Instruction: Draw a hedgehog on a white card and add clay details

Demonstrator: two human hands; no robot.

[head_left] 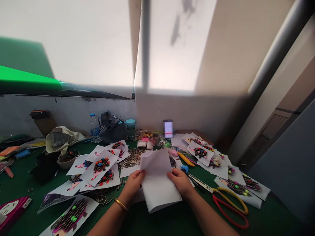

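Note:
A sheet of white paper (158,180), bent over so its lower edge curls into a fold, is held up above the green table. My left hand (134,185) pinches its left edge between thumb and fingers; a gold bangle circles that wrist. On the opposite edge, my right hand (180,182) grips the paper the same way. Behind the sheet lies a heap of striped sunflower seeds (133,157), partly hidden by it. Scissors (219,193) with one yellow and one red handle rest right of my right forearm.
Cards with seed-and-pompom hedgehogs lie in a left pile (100,165) and a right pile (200,152). A phone (168,128) stands at the back by the wall. Further left are a water bottle (94,129), a dark bag (112,129), and a magenta box (14,211).

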